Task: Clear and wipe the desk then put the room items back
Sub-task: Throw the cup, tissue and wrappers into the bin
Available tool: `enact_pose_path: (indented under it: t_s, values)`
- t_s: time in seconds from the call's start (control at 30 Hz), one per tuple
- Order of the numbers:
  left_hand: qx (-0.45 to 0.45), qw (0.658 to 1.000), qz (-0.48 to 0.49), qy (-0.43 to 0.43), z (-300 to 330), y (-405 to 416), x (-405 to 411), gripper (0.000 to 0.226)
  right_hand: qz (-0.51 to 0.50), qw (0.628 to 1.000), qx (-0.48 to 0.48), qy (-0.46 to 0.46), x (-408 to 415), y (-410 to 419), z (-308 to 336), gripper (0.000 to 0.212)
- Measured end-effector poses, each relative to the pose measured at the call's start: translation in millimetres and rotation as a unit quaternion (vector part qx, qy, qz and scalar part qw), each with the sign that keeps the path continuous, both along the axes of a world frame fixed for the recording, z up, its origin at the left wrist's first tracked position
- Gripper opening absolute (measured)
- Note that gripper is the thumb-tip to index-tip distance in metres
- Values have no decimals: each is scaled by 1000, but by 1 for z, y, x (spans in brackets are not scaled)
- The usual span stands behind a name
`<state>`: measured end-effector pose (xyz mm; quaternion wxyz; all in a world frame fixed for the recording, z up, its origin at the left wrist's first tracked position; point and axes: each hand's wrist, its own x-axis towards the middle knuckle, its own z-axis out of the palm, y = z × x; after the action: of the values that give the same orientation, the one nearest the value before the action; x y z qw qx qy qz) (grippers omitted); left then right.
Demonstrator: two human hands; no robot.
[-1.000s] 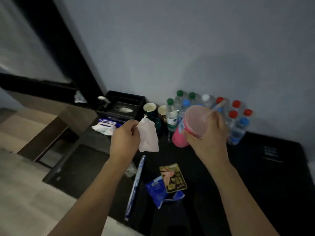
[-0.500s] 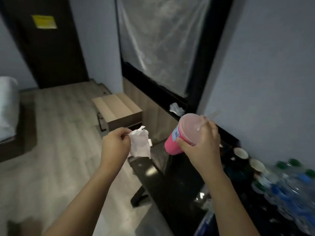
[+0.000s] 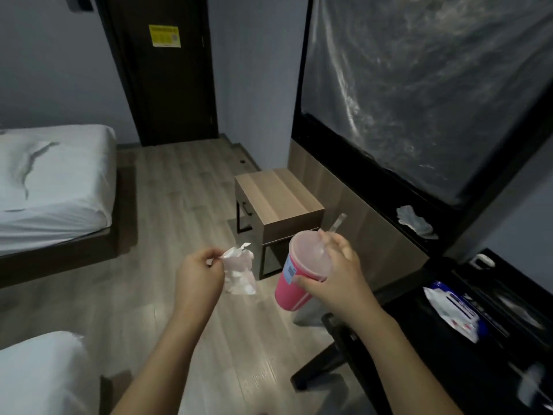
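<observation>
Your left hand [image 3: 199, 275] pinches a crumpled tissue [image 3: 241, 272] w/ curled fingers, held above the wood floor [image 3: 185, 187]. Your right hand [image 3: 332, 280] wraps round a pink cup [image 3: 291, 290] near its lid, straw up, just left of the black desk [image 3: 443, 354].

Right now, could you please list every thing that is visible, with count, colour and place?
cup with lid and straw: 1, pink, in right hand
crumpled tissue: 1, white, in left hand
wet wipes pack: 1, white and blue, on black desk
wooden nightstand: 1, light brown, by the wall
beds: 2, white, left side
door: 1, dark, far wall, with a yellow notice
crumpled tissue on ledge: 1, white
left hand: pinches tissue
right hand: holds cup
</observation>
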<state>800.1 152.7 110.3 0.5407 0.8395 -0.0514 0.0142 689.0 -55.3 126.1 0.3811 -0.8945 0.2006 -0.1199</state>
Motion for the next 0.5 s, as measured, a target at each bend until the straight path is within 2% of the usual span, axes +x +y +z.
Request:
enact_pose_path:
  t_s: [0.17, 0.3, 0.4, 0.5]
  values:
    - [56, 998, 5, -20, -9, -12, 93, 33, 3, 999, 33, -20, 95, -15, -14, 93]
    - [89, 994, 15, -63, 8, -18, 171, 31, 1, 999, 45, -30, 171, -30, -15, 93]
    - [101, 990, -2, -96, 17, -29, 221, 34, -3, 999, 46, -29, 220, -41, -20, 93]
    - [120, 988, -28, -92, 12, -49, 263, 34, -22, 999, 36, -20, 252, -53, -25, 93]
